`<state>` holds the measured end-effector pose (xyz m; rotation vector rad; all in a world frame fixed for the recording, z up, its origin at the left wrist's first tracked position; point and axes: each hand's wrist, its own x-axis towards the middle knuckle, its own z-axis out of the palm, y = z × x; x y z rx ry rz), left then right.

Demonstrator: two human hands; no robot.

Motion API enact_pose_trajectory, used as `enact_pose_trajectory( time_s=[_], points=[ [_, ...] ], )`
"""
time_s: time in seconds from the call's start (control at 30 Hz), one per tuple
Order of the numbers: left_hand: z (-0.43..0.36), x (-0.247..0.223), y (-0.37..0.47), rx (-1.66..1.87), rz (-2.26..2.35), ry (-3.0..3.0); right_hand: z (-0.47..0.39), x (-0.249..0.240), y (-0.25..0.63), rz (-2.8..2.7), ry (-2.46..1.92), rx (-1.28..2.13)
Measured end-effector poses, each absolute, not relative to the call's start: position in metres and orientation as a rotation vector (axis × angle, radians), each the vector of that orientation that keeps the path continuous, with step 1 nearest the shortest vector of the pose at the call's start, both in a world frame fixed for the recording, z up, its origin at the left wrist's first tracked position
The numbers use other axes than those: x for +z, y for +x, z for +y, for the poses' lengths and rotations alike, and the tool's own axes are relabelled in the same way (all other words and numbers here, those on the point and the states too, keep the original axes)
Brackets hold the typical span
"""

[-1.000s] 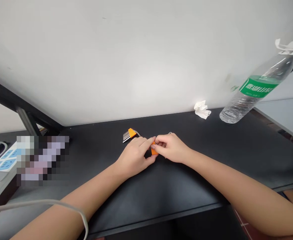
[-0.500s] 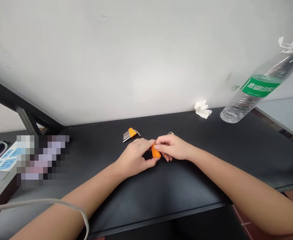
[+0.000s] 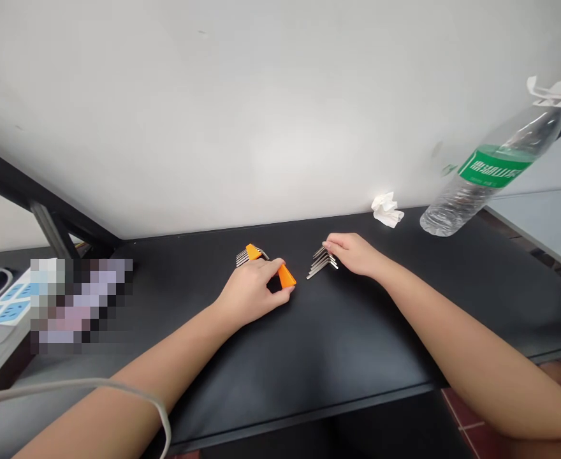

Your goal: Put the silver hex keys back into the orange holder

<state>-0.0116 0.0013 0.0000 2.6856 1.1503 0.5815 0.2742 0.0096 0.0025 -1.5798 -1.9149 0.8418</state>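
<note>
My left hand [image 3: 252, 290] grips a small orange hex key holder [image 3: 287, 276] between thumb and fingers, just above the black table [image 3: 299, 357]. To its right lies a row of loose L-shaped hex keys [image 3: 319, 265], silver and nested by size. My right hand [image 3: 352, 254] is closed in a pinch at the far end of that row, its fingertips on a hex key [image 3: 320, 250] there. Behind my left hand sits a second orange holder [image 3: 252, 251] filled with several hex keys, partly covered by the hand.
A crumpled white tissue [image 3: 387, 210] and a large clear bottle with a green label [image 3: 493, 167] stand near the grey wall. On the left are a power strip [image 3: 10, 312] and a blurred-out item [image 3: 84, 303]. A pale cable [image 3: 94, 384] crosses over my left forearm.
My right hand has left the orange holder and moved back and right to the loose hex keys, uncovering them. My left hand shifted slightly left with the holder, now partly covering the filled one.
</note>
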Motion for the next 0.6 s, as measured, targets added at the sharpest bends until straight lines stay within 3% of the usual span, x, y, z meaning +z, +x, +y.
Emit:
enact_pose_trajectory(
  time_s=[0.27,0.6],
  points=[
    [0.002,0.001,-0.013,0.528,1.186,2.689,0.028,-0.016,0.283,-2.277,-1.664,0.384],
    [0.001,0.004,-0.012,0.482,1.18,2.696,0.031,-0.011,0.29,-2.245,-1.812,0.381]
  ],
)
